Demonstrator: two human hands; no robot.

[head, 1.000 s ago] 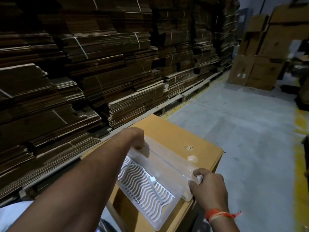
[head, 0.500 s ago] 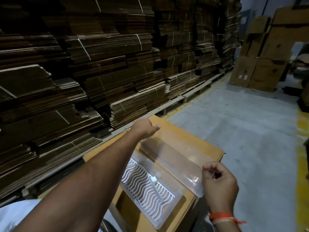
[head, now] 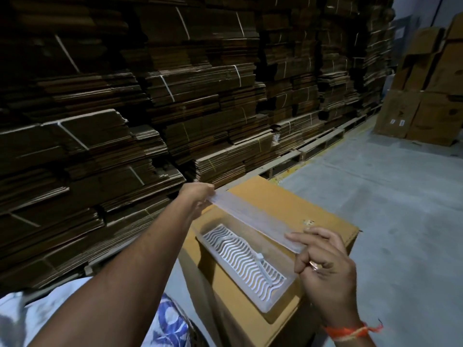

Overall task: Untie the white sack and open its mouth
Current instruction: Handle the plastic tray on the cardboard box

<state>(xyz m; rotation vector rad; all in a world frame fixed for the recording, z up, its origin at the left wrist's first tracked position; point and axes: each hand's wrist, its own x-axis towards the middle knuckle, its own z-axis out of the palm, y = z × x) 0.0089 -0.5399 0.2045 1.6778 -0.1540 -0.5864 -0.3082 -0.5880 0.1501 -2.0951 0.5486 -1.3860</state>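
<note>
Both hands have lifted the clear plastic strip (head: 255,219) higher than half a second ago, and it now stretches out flat between them, up off the box. The left hand (head: 198,196) has reached farther out, toward 11 o'clock, and its fingers pinch the far end of the strip. The right hand (head: 323,261) is at 4 o'clock. Its thumb and first finger pinch the near end of the strip, and its other fingers curl in loosely. An orange thread band (head: 350,330) goes around the right wrist.

Under the strip lies a clear plastic bag (head: 275,296) with a white wavy grille (head: 243,256) inside it. The bag rests flat on top of a brown cardboard box (head: 300,204) in the middle of the view. The strip looks like the bag's long flap, but I cannot tell for sure where they join.

A bit of white cloth with blue marks (head: 170,319) shows at 6 o'clock, low by the left arm. It may be the white sack, but I cannot tell, and no knot shows.

Tall stacks of flat cardboard (head: 125,108) fill the side from 9 to 12 o'clock. More brown boxes (head: 426,108) stand at 2 o'clock. The grey floor (head: 388,184) is at 3 o'clock.
</note>
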